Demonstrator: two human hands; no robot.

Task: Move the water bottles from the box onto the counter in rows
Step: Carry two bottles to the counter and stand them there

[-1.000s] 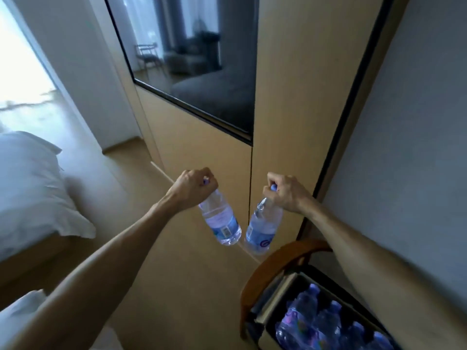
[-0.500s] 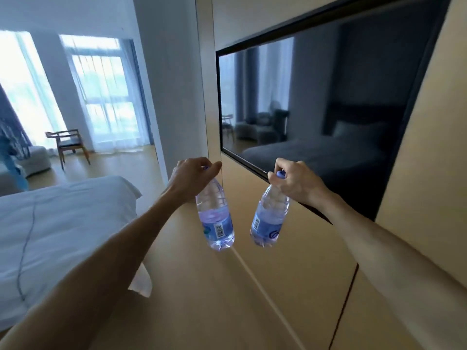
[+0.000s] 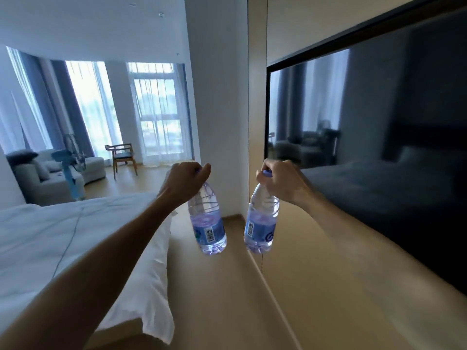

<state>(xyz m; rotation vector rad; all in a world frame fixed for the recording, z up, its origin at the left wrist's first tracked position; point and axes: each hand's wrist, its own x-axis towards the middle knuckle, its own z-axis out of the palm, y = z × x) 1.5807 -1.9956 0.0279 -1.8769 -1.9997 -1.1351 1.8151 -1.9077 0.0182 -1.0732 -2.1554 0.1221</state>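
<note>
Two water bottles hang in the air in front of the person, one in each hand, but going from the left side of the room first: a grey sofa [image 3: 48, 173] sits at the far end under tall curtained windows [image 3: 154, 107], with a light blue standing fan [image 3: 69, 170] just in front of it and a wooden armchair [image 3: 122, 155] near the glass. Closer in, a bed [image 3: 63, 243] with white bedding fills the lower left, a thin cable trailing across the sheet, and its pillow hangs toward the pale wooden floor [image 3: 222, 299]. Above the bed's edge the bare left arm reaches forward, and the left hand [image 3: 183, 181] has its fingers curled round the cap and neck of the left bottle [image 3: 208, 223], which hangs below the fist, tilted a little with its base toward the right; it is clear, about half full by the look of it, with a blue label and a barcode. Just beside it, apart and not touching, the right bottle [image 3: 261, 223] hangs from the right hand [image 3: 280, 181], whose fingers and thumb pinch the blue cap from above; this one leans its base slightly toward the left. Both bottles are held over the floor, close to the wood-panelled wall [image 3: 328, 286]. On that wall, at the right, a large dark television screen [image 3: 379, 152] is mounted, and it mirrors the bed and the chairs dimly.
</note>
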